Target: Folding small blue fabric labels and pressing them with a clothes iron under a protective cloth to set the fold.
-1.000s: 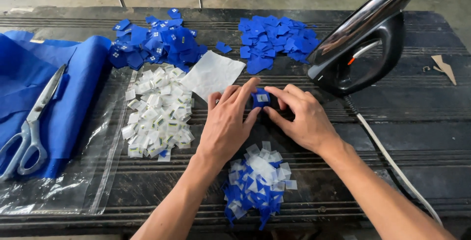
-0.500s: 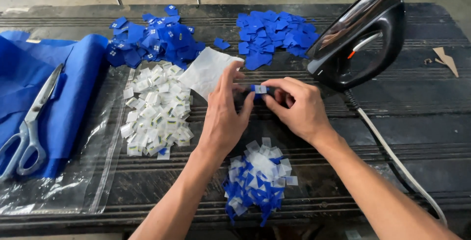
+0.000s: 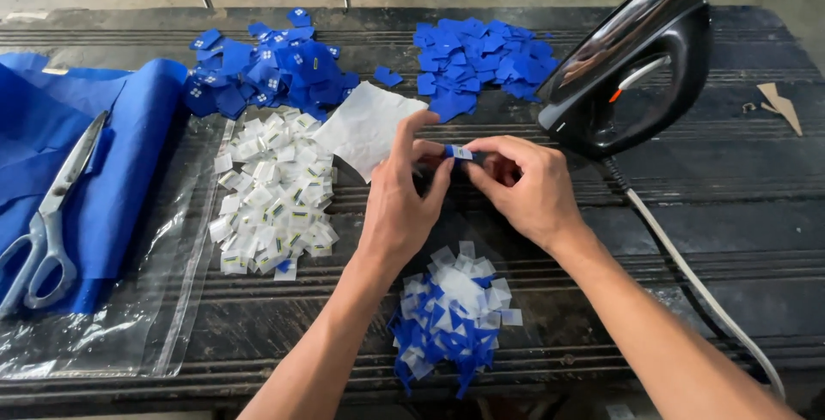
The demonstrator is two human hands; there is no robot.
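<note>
Roughly centre of the dark slatted worktop (image 3: 739, 214), both hands meet above the surface. Left hand (image 3: 402, 201): fingers curled, thumb and fingertips pinched on one end of a small blue-and-white fabric piece (image 3: 459, 153). Right hand (image 3: 524, 186): likewise closed in a pinch on the other end of the same piece. Piece is raised off the worktop, held between the two hands (whether it is being folded or peeled, cannot tell).

Directly below the hands, nearer the person: mixed heap of blue and white scraps (image 3: 451, 313). Left of the hands: pile of small white squares (image 3: 271, 197) lying partly on a clear plastic bag (image 3: 120, 317). A larger white sheet (image 3: 369, 124) lies just beside the left hand, on its far side. Far edge of the worktop: one heap of blue pieces with white marks (image 3: 266, 68), and a second heap of plain blue pieces (image 3: 481, 59), apart from each other.

Right of the hands: black electric iron (image 3: 640, 68) standing tilted, pale cord (image 3: 696, 283) trailing toward the near edge. Far left: folded blue cloth (image 3: 112, 162) with scissors (image 3: 51, 214) resting on it.
</note>
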